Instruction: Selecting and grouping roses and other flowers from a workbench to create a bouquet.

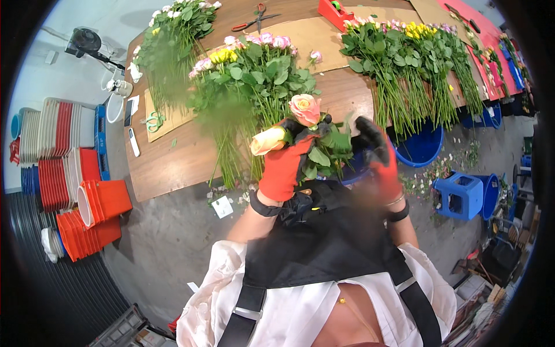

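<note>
My left hand [286, 168], in a red and black glove, is closed around roses held in front of my apron. A peach-pink rose [305, 109] stands above its fingers, and a yellow-orange rose [267, 141] leans out to the left. Green rose leaves [335, 141] spread to the right of that hand; the lower stems are hidden. Beside the leaves is my right hand [381, 159], gloved the same way and partly blurred. Its fingers are stretched upward, with nothing visible in them.
On the wooden table [167, 170] lie piles of pink and yellow roses [260, 75], more roses [410, 58], scissors [257, 20] and a red tape dispenser [335, 14]. Blue buckets [419, 147] and a blue stool [458, 194] stand right; stacked red crates [107, 202] stand left.
</note>
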Tool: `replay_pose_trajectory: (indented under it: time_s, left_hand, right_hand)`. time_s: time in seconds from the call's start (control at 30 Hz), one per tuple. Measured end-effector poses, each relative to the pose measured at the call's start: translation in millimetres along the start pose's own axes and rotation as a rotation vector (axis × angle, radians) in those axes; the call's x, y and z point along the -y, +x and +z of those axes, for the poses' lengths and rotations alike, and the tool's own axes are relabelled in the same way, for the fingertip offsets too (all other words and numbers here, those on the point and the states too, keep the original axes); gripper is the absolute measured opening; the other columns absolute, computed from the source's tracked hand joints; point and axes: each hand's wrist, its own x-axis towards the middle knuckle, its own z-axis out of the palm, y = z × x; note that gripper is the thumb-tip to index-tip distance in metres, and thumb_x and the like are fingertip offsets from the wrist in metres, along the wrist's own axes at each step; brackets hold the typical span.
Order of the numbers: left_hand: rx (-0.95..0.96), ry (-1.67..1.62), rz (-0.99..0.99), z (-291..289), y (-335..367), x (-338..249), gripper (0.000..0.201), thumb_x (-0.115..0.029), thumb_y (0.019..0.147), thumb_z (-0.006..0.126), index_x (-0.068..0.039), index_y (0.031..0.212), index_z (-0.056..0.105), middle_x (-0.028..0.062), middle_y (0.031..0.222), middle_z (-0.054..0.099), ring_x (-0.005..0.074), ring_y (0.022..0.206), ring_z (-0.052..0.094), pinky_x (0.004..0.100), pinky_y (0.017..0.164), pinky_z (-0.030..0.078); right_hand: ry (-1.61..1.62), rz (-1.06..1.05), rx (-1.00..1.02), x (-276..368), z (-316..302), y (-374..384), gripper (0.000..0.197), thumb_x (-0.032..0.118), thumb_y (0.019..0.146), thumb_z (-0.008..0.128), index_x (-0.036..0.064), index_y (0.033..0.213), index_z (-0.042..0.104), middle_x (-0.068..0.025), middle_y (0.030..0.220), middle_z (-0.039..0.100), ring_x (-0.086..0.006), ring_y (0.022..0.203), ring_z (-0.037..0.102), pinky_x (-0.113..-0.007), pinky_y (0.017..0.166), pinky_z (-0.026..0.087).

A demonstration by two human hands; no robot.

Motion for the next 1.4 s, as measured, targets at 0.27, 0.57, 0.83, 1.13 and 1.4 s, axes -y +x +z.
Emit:
replay_pose_trajectory:
  time_s: [0.27, 0.57, 0.83, 1.13, 1.4]
  left_hand:
    - [-0.094, -0.025, 0.019, 32, -8, -13, 0.032, -0.002, 0.078, 0.072, 0.001, 0.109, 0.065, 0.0057, 0.096, 0.068, 0.0138, 0.085, 0.063, 0.0286, 0.079, 0.051]
    - [0.002, 0.209, 0.144, 38, -8, -24, 0.026, -0.002, 0.082, 0.068, 0.0, 0.107, 0.066, 0.0042, 0.093, 0.068, 0.0111, 0.082, 0.061, 0.0261, 0.075, 0.05]
    - [0.011, 0.384, 0.261, 43, -4, -24, 0.021, -0.003, 0.083, 0.063, 0.0, 0.103, 0.067, 0.0068, 0.089, 0.07, 0.0136, 0.078, 0.063, 0.0275, 0.073, 0.051]
    - [0.022, 0.194, 0.075, 39, -5, -23, 0.02, -0.003, 0.084, 0.065, 0.001, 0.104, 0.066, 0.0063, 0.092, 0.069, 0.0135, 0.081, 0.063, 0.0278, 0.075, 0.051]
    - [0.125, 0.138, -0.075, 29, -10, -18, 0.029, -0.008, 0.087, 0.065, 0.0, 0.115, 0.062, 0.0049, 0.103, 0.067, 0.0151, 0.091, 0.063, 0.0287, 0.083, 0.051]
  right_hand:
    - [-0.865, -0.542, -0.139, 99, 63, 22, 0.039, 0.005, 0.069, 0.075, 0.0026, 0.107, 0.067, -0.0123, 0.114, 0.063, -0.0277, 0.11, 0.058, -0.04, 0.096, 0.044]
    - [-0.568, -0.507, -0.37, 78, 71, 29, 0.034, 0.005, 0.065, 0.08, 0.0052, 0.096, 0.067, -0.0098, 0.102, 0.066, -0.029, 0.099, 0.06, -0.039, 0.09, 0.045]
    - [-0.767, -0.484, -0.282, 90, 65, 27, 0.03, 0.005, 0.067, 0.079, 0.0078, 0.095, 0.068, -0.0069, 0.102, 0.067, -0.0294, 0.101, 0.059, -0.039, 0.094, 0.042]
    - [-0.64, -0.702, -0.224, 76, 63, 22, 0.03, 0.003, 0.063, 0.081, 0.0069, 0.091, 0.068, -0.0068, 0.102, 0.069, -0.032, 0.107, 0.059, -0.044, 0.095, 0.044]
    - [-0.264, -0.677, 0.023, 62, 41, 20, 0.026, 0.008, 0.065, 0.08, 0.0054, 0.088, 0.068, -0.0092, 0.098, 0.069, -0.0348, 0.106, 0.059, -0.049, 0.097, 0.043]
